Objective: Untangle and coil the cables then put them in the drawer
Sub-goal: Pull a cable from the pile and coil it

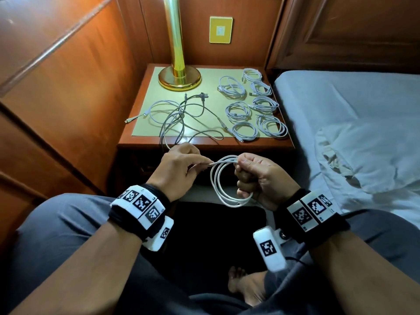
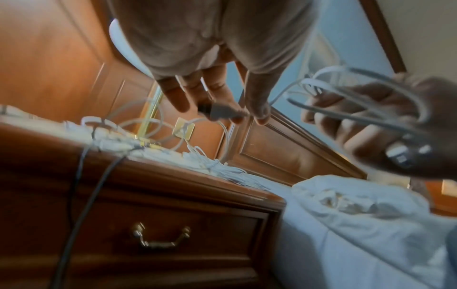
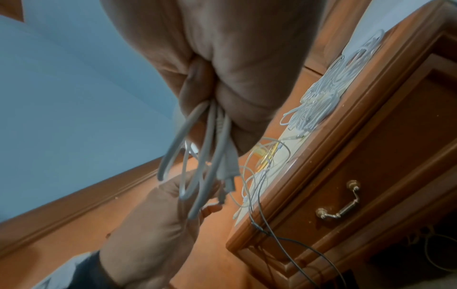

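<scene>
A white cable [image 1: 218, 178] is wound in loops in front of the nightstand. My right hand [image 1: 254, 176] grips the loops in its fist [image 3: 210, 121]. My left hand [image 1: 181, 164] pinches the cable's plug end [image 2: 222, 112] between thumb and fingers, just left of the coil. On the nightstand top [image 1: 136, 142] lies a tangle of grey and white cables [image 1: 177, 117], with dark strands hanging over the front edge. Several coiled white cables [image 1: 252, 105] lie in rows on the right side. The drawer [image 2: 173, 224] with its brass handle [image 2: 160, 236] is closed.
A brass lamp base [image 1: 179, 78] stands at the back of the nightstand. A bed with pale sheets [image 1: 352, 123] lies right of it, a crumpled pillow [image 1: 368, 160] on top. Wooden wall panels [image 1: 68, 87] close off the left. My knees and a bare foot [image 1: 245, 285] sit below.
</scene>
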Demonstrator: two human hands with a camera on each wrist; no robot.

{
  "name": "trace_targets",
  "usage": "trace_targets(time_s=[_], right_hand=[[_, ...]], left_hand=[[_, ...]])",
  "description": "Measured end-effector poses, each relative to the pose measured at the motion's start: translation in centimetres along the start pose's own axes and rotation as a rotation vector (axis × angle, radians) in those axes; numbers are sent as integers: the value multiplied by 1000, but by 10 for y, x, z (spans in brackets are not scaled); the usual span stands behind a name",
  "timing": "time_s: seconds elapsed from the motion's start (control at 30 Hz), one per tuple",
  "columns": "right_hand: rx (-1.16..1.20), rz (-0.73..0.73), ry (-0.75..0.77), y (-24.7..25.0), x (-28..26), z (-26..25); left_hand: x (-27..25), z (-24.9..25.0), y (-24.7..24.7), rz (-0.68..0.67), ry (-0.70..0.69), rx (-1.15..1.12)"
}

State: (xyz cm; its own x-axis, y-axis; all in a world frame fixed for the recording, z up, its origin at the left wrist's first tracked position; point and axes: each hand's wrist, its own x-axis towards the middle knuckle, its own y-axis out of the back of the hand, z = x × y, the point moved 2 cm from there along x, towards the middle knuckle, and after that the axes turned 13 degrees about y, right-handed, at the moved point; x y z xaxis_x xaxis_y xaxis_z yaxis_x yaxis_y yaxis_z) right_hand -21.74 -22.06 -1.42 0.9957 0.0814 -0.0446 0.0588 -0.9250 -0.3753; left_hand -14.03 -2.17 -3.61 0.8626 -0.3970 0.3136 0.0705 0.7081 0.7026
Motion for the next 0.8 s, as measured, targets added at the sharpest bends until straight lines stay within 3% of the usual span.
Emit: trace_targets(time_s=[0.1, 0.2, 0.33, 0.47, 0.57, 0.8], right_hand=[[-1, -3, 35, -4, 1, 7], [-69, 14, 93, -6, 3, 14], [-349, 64, 225, 1, 8, 20], [-580, 67, 290, 4, 9, 25], [-706, 60, 309, 1, 8, 30], [-752, 147, 346, 11, 16, 34]], left_hand=[[-5, 6, -7, -18, 162, -129], [-10, 11, -14, -150, 425, -363], [-14, 25, -14, -287, 668, -884], [-19, 32, -16, -309, 840, -1110], [-20, 33, -17, -284, 869, -1143], [-16, 32, -11, -333, 821, -995]])
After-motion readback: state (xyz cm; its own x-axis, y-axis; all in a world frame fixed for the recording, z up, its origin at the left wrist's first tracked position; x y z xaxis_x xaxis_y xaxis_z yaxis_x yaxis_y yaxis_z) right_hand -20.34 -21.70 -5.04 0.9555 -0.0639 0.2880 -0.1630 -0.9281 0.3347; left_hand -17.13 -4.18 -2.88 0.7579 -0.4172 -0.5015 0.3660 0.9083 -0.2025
